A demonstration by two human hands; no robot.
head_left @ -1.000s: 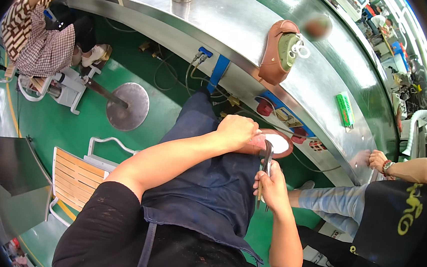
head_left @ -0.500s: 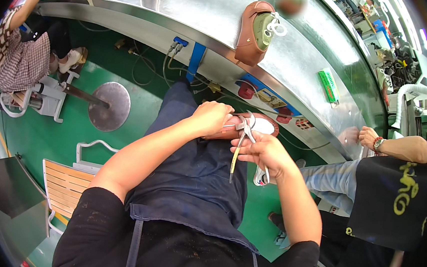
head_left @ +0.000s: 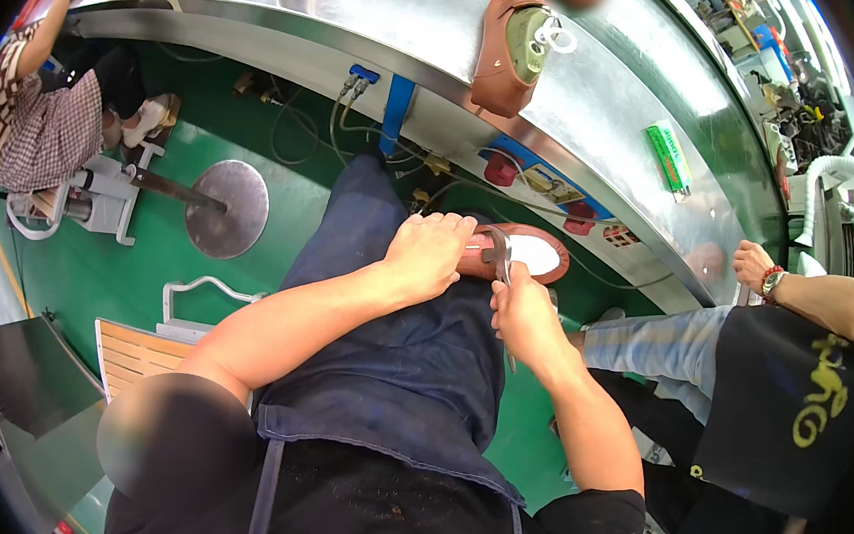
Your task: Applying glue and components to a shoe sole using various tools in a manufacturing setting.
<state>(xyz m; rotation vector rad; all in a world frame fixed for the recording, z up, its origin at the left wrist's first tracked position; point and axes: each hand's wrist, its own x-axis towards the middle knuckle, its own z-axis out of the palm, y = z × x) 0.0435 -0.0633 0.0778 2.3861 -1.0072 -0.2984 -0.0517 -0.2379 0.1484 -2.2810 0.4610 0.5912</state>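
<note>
On my lap lies a brown shoe upper turned bottom up [head_left: 474, 257], with a white oval patch on its underside. My left hand [head_left: 430, 255] is closed around its left part, the fingertips bent over the edge. In my right hand [head_left: 527, 317] is a pair of metal pincers [head_left: 501, 245], my fingers wrapped round the handles. The pincers' head rests against the upper at the edge of the white patch. Whether the jaws grip any material, I cannot tell. The handles are mostly hidden in my palm.
A brown shoe with an olive-green form inside [head_left: 509, 58] stands at the metal bench's edge [head_left: 395, 34]. A green and white box [head_left: 668, 158] lies farther right. A co-worker's hand [head_left: 751, 264] rests by the bench at right; another person [head_left: 43, 106] sits at left.
The pincers' handles were spread with my right fingers loosely on them; now my right hand has closed round them. The pincers have turned more upright against the shoe upper. The view has shifted slightly.
</note>
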